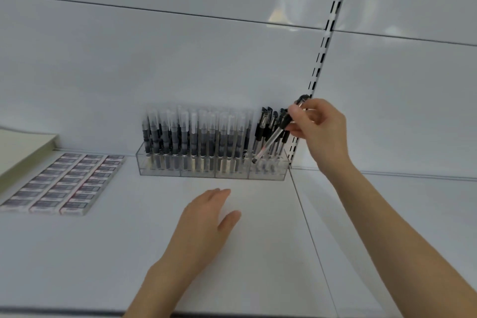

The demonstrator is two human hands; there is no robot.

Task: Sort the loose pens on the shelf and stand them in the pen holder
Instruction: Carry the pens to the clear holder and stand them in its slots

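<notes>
A clear pen (273,139) with a black cap, pinched by the right hand (320,126), tilts tip-down at the rightmost compartment of the clear pen holder (196,174) — crowded with upright pens. The left hand (206,222) rests flat, fingers straight, on the white shelf (77,253) — small boxes (64,183) lie further left.

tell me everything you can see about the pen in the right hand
The pen is slim, with a clear plastic-looking barrel, a black upper section and a dark tip; a faint reddish mark shows low on the barrel. It is tilted, top leaning right and tip pointing down-left. The right hand pinches its black upper part. Its tip sits at the rightmost compartment of the clear pen holder, beside the black-capped pens standing there. Whether it touches them or the holder cannot be told.
</notes>
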